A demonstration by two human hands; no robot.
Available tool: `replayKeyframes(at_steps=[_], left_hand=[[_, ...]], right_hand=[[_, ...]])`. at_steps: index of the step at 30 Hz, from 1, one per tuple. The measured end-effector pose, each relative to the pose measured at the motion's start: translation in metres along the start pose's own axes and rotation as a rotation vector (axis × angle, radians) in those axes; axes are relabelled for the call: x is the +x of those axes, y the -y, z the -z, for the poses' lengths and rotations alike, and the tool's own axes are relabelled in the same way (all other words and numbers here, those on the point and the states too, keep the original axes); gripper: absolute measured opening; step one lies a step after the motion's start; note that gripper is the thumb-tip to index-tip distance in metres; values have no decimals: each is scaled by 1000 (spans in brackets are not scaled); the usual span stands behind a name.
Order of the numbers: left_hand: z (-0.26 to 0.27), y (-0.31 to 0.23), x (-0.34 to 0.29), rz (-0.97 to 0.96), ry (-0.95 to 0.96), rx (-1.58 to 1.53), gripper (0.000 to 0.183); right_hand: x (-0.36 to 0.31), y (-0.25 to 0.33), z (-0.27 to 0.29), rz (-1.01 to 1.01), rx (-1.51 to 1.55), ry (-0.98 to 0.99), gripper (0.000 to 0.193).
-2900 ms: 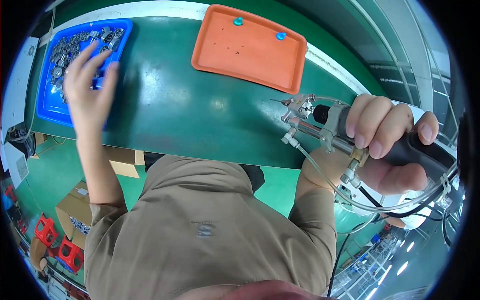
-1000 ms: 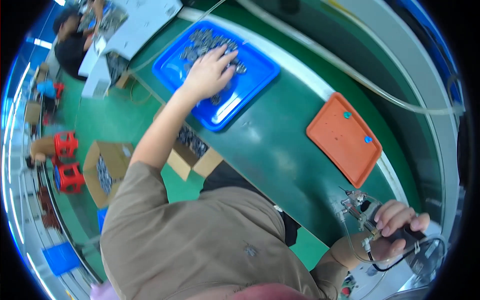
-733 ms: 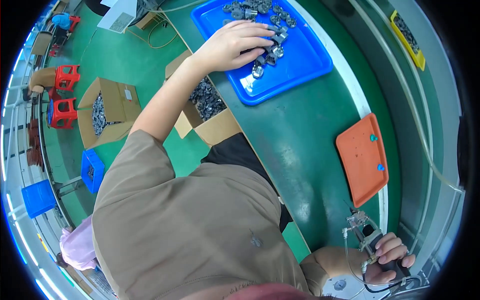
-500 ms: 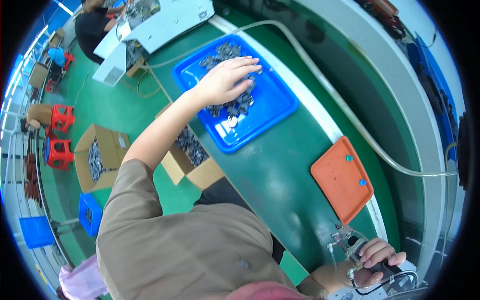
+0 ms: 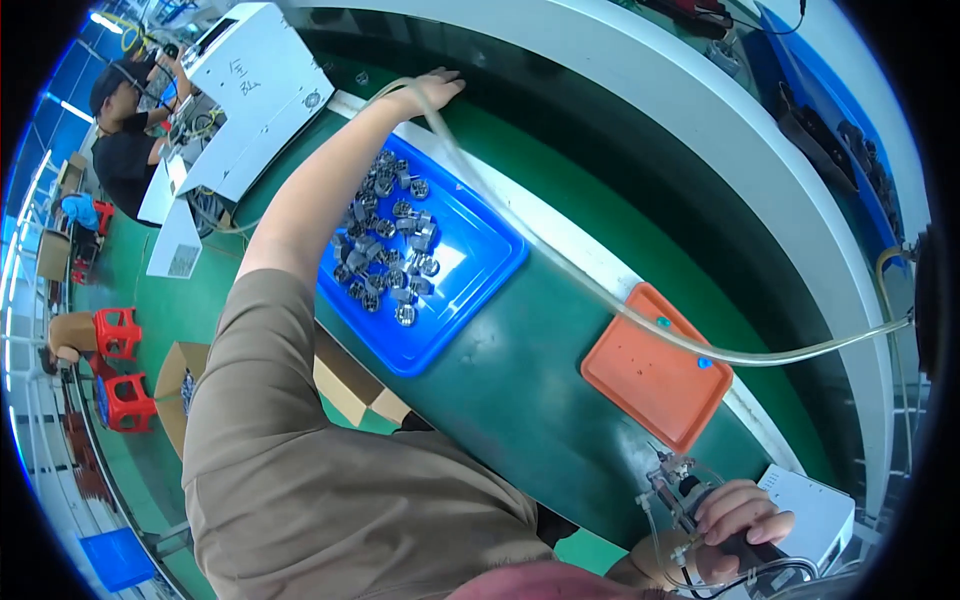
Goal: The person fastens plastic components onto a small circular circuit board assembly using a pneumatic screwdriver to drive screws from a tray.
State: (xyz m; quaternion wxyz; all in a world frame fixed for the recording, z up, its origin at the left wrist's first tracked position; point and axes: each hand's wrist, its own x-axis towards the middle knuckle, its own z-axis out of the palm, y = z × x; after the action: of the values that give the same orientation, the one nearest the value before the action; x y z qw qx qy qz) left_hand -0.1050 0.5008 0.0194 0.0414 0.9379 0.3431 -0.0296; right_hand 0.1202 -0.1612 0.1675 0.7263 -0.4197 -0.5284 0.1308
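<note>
My left hand reaches out past the far rim of the blue tray, over the dark green sunken strip behind the bench. Its fingers are stretched out, and I see nothing in them. A clear hose crosses by its wrist. Under that forearm, small round metal-and-black parts lie heaped in the tray, partly hidden by the arm. At the lower right my right hand is closed around a handheld dispensing tool with a thin tip, metal fittings and tubes. The tip points toward the orange tray.
On the orange tray lie a teal cap and a blue cap. The clear hose arches over the bench to the right wall. A white box stands by my right hand. At upper left, a person works behind a white machine.
My left hand has left the parts in the blue tray and moved away over the far rim. My right hand keeps hold of the tool. The whole view has shifted.
</note>
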Motion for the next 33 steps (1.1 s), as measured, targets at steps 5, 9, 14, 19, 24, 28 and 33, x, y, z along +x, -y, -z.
replayKeyframes(at_steps=[5,9,14,19,24,28,33], left_hand=[[-29,64,-13,511,-348,-18,66],[-10,132,-21,553,-441,146,75],[-34,152,-19,533,-260,95,66],[-42,116,-8,467,-230,-29,60],[-24,110,-40,255,-395,3,32],[7,1,-29,-46,-453,-149,27],[51,-172,-114,-289,-382,-395,26]], right_hand=[[3,-7,9,-18,-18,7,47],[2,-14,15,26,31,-12,47],[14,-12,14,25,49,15,46],[6,4,20,-33,134,158,48],[4,7,19,-85,303,86,50],[9,6,9,-83,237,22,50],[14,4,8,-124,68,123,41]])
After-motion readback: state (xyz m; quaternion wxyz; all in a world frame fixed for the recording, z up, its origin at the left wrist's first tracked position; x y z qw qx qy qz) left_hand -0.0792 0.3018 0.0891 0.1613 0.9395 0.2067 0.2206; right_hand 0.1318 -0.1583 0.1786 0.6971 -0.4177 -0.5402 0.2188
